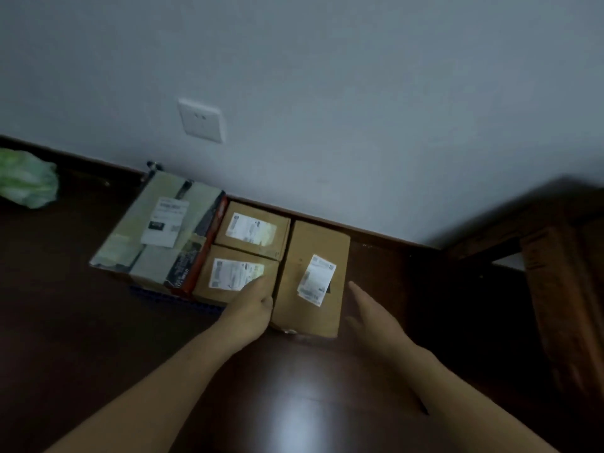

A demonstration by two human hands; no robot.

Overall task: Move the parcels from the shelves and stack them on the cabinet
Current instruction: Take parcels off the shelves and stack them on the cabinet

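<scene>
Against the wall [327, 93], four parcels sit packed side by side on the dark cabinet [294, 387] — bare wood lies in front and to the right. The long brown box [310, 276] lies between the grips: left grip [251, 305] flat at its left side, fingers over the neighbouring small box [228, 279]; right grip [369, 315] spread open just beside its right edge — neither holds anything.

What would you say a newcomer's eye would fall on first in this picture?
Probably the two hands: the left hand and the open right hand flank a long brown parcel on the dark cabinet top. Three more labelled parcels sit to its left, along the wall. A green bag lies at far left, and a white socket is on the wall above.
</scene>
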